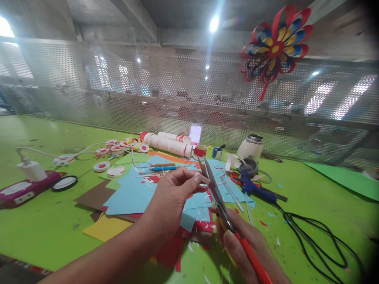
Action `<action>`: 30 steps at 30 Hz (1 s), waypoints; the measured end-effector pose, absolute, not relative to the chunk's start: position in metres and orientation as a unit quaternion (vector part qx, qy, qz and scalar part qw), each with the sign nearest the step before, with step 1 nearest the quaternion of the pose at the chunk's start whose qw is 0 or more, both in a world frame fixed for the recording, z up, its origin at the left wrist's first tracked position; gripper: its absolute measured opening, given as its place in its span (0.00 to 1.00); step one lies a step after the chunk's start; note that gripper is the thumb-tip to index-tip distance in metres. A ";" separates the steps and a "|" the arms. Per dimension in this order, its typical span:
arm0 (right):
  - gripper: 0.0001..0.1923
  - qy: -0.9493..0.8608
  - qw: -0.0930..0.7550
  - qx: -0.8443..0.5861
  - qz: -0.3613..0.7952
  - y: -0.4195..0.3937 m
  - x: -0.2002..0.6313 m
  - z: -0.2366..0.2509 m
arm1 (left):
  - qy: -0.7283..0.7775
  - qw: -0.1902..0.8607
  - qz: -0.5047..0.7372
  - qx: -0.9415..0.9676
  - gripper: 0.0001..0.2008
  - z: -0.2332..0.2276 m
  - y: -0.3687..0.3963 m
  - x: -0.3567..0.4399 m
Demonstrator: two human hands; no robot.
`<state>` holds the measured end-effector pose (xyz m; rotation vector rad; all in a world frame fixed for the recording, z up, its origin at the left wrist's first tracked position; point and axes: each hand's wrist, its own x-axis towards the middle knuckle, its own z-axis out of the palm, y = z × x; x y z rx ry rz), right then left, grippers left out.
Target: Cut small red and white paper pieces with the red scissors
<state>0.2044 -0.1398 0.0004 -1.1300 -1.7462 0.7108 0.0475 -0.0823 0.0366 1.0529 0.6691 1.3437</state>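
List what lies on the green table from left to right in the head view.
Pink device → black ring → blue paper sheets → left hand → scissors in right hand → blue glue gun → black cable.

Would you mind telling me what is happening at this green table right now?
A person is cutting paper. The right hand works red-handled scissors, whose blades meet a small paper strip pinched by the left hand. Beneath lie coloured paper sheets and scraps on the green table; a blue glue gun rests nearby.
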 end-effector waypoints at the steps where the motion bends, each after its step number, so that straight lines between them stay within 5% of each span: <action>1: 0.21 -0.708 0.455 -0.457 0.287 -0.140 0.204 0.001 | 0.290 0.608 0.582 0.455 0.06 0.037 -0.082 0.048; 30: 0.22 -0.693 0.472 -0.473 0.271 -0.139 0.204 0.001 | 0.295 0.608 0.578 0.458 0.06 0.036 -0.082 0.047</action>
